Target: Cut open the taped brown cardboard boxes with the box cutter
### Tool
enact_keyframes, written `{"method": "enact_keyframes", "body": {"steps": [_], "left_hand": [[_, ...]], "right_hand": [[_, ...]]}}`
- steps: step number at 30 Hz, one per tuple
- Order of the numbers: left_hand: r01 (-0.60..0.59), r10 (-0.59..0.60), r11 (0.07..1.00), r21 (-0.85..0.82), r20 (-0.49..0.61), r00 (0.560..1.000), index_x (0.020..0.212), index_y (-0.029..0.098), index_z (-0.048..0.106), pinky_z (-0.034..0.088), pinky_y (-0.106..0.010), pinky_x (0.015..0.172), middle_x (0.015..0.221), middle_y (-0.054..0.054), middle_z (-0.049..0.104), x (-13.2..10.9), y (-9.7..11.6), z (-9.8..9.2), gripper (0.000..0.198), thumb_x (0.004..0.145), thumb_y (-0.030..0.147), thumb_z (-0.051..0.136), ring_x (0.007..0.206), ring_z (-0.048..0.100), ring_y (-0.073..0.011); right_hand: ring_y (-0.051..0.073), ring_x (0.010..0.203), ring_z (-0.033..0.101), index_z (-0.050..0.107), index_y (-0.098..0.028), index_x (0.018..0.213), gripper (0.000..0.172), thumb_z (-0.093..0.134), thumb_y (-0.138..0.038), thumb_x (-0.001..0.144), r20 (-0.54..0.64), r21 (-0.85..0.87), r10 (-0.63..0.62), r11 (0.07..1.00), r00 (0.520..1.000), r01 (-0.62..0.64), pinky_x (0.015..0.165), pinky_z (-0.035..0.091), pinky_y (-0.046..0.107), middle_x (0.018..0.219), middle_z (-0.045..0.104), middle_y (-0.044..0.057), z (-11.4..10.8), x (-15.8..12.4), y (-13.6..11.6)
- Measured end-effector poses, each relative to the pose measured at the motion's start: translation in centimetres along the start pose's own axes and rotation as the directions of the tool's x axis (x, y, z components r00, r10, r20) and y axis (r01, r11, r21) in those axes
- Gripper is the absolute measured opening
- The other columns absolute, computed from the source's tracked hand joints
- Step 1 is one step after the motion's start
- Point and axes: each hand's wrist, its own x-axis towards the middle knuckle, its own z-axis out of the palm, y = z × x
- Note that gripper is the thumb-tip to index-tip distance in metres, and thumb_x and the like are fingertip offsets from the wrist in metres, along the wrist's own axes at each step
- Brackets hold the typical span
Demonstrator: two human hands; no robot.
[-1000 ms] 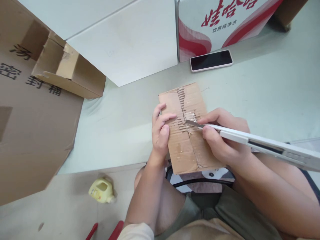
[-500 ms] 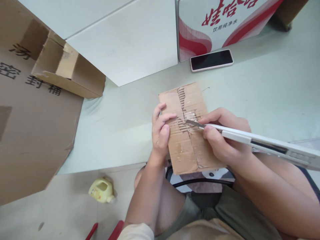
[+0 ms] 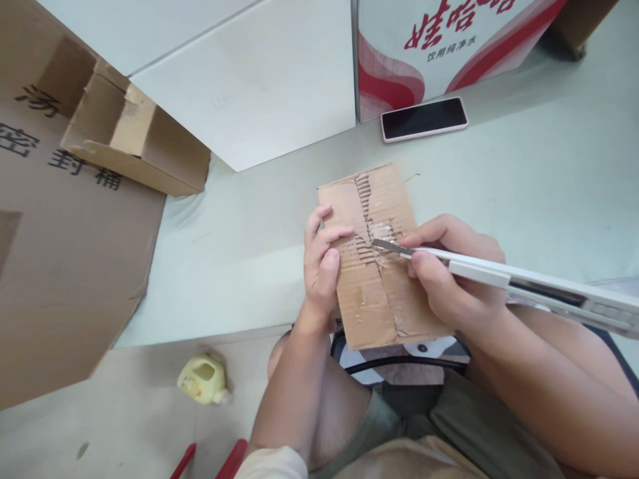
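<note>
A small brown cardboard box [image 3: 367, 309] lies at the table's front edge, its upper face torn into ridges along the middle seam, with bits of clear tape. My left hand [image 3: 322, 263] grips the box by its left side, fingertips curled onto the top. In my right hand [image 3: 456, 273] is a white utility knife [image 3: 539, 289], its handle reaching past the right edge of view. The blade tip rests at the torn middle of the box, close to the seam. Part of my right hand lies over the box's right side.
A phone [image 3: 424, 120] lies beyond the box, before a red and white carton [image 3: 389, 80]. White panels [image 3: 249, 86] stand at the back. Larger cardboard boxes [image 3: 74, 253] crowd the left. A yellow jug [image 3: 204, 379] is on the floor, near red bars [image 3: 232, 459].
My right hand and the knife handle have shifted very slightly right, with the blade still at the seam. My left hand and the box look the same.
</note>
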Motion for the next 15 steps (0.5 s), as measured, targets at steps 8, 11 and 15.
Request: {"method": "enact_keyframes", "body": {"steps": [8, 11, 15], "left_hand": [[-0.02, 0.02, 1.0, -0.011, -0.005, 1.0, 0.113, 0.027, 0.071, 0.039, -0.055, 0.123, 0.148, -0.009, 0.055, 0.0, 0.05, 0.07, 0.041, 0.106, 0.054, 0.042, 0.145, 0.05, -0.0316], [-0.03, 0.03, 1.0, 0.002, -0.005, 1.0, 0.114, 0.026, 0.071, 0.041, -0.054, 0.122, 0.148, -0.009, 0.055, 0.01, 0.08, 0.08, 0.04, 0.106, 0.053, 0.041, 0.144, 0.051, -0.0317], [-0.016, 0.016, 1.0, 0.014, -0.01, 1.0, 0.113, 0.026, 0.071, 0.038, -0.055, 0.124, 0.148, -0.009, 0.055, -0.04, 0.04, 0.14, 0.043, 0.106, 0.056, 0.04, 0.146, 0.05, -0.0321]], "right_hand": [[0.016, 0.047, 0.055, 0.064, -0.029, 0.088, 0.01, 0.061, -0.019, 0.087, 0.008, 0.034, -0.006, 0.999, 1.0, 0.006, 0.046, 0.042, 0.03, 0.059, 0.062, -0.003, -0.09, -0.22, 0.23], [0.016, 0.049, 0.057, 0.066, -0.029, 0.089, 0.009, 0.062, -0.021, 0.088, 0.011, 0.037, -0.001, 0.999, 1.0, 0.0, 0.047, 0.043, 0.03, 0.061, 0.063, -0.003, -0.1, -0.34, 0.44], [0.015, 0.051, 0.058, 0.066, -0.028, 0.089, 0.009, 0.063, -0.019, 0.087, -0.005, 0.045, -0.015, 0.999, 1.0, 0.016, 0.049, 0.044, 0.029, 0.062, 0.064, -0.004, -0.06, -0.46, 0.62]]}}
